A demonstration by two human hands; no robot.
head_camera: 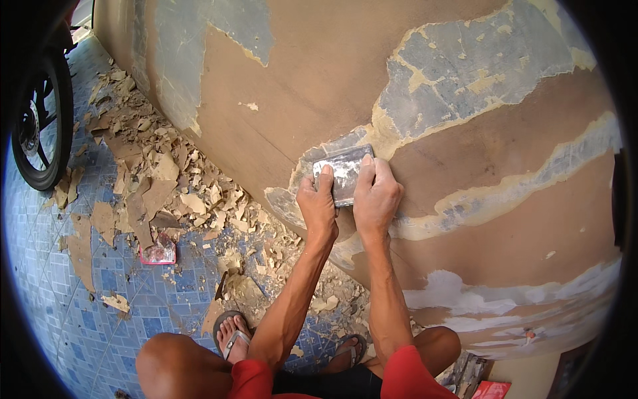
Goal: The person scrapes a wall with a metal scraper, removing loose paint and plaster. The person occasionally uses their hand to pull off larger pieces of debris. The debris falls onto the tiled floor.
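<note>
Both hands grip a flat, rectangular scraper blade [344, 174], dark with whitish smears, held against the brown painted wall [299, 114]. My left hand [317, 207] has its thumb on the blade's left part; my right hand [377, 197] holds the right side, fingers curled. The blade lies over the lower end of a stripped grey patch [478, 75] with ragged cream edges. The blade's far edge meets the wall; fingers behind it are hidden. A pale stripped band [478, 207] runs to the right of my right hand.
Peeled paint flakes [159, 184] cover much of the blue tiled floor [144, 294] along the wall's foot. A red-rimmed flat piece [159, 250] lies among them. A motorcycle wheel [60, 119] stands at the left. A red object [491, 390] is at the lower right.
</note>
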